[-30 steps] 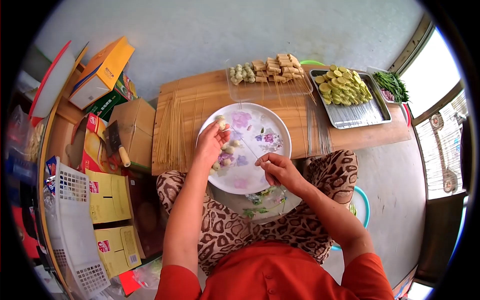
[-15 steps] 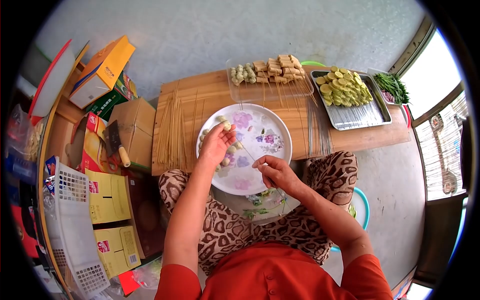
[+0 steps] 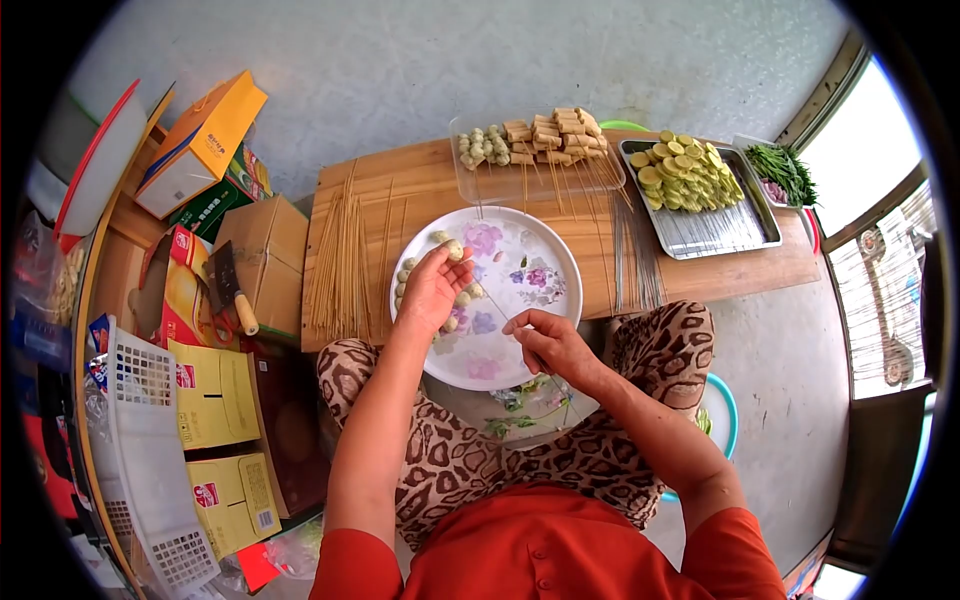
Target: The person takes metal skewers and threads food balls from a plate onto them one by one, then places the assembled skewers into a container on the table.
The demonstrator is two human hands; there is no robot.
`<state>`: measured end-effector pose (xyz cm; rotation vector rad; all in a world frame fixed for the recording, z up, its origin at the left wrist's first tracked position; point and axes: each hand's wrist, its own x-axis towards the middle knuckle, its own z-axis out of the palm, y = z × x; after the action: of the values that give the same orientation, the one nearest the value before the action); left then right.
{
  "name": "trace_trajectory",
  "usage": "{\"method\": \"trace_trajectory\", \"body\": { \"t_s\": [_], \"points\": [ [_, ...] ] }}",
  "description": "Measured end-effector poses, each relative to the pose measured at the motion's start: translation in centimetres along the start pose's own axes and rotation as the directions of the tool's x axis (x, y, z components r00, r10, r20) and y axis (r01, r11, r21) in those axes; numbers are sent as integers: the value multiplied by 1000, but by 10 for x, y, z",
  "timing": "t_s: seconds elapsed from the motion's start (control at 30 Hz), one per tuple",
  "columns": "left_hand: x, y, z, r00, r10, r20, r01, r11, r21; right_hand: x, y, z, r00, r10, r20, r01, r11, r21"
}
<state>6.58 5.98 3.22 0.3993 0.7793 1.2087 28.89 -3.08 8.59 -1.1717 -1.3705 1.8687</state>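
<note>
Over the left side of a round white floral tray [image 3: 530, 345], my left hand [image 3: 433, 290] is closed with a pale meatball [image 3: 454, 250] at its fingertips. My right hand [image 3: 550, 343] pinches a thin skewer [image 3: 490, 293], which slants up and left toward the meatball. More meatballs [image 3: 463, 299] lie on the tray under and around my left hand. Loose bamboo skewers [image 3: 342, 265] are spread on the wooden table to the left of the tray.
Behind the tray, a clear plastic container [image 3: 470, 187] holds skewered meatballs [image 3: 484, 147] and tan rolls [image 3: 560, 138]. A metal tray [image 3: 715, 240] bears green slices [image 3: 690, 175]. Green vegetables [image 3: 785, 175] are at the far right. A cleaver [image 3: 228, 275] stands among boxes at left.
Hardly anything differs. Both hands hold nearly the same pose over the tray, and the whole view has shifted slightly.
</note>
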Motion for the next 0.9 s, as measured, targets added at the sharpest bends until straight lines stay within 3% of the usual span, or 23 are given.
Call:
{"method": "trace_trajectory", "body": {
  "t_s": [0.3, 0.9],
  "points": [
    [-4, -1, 6, 1000, 16, 16, -16, 1000, 10, 1, 1, 0, 1000, 0, -4, 0, 1000, -1],
    [-11, -10, 17, 990, -94, 107, 90, 995, 47, 13, 9, -2, 996, -66, -58, 65, 998, -15]
  ]
}}
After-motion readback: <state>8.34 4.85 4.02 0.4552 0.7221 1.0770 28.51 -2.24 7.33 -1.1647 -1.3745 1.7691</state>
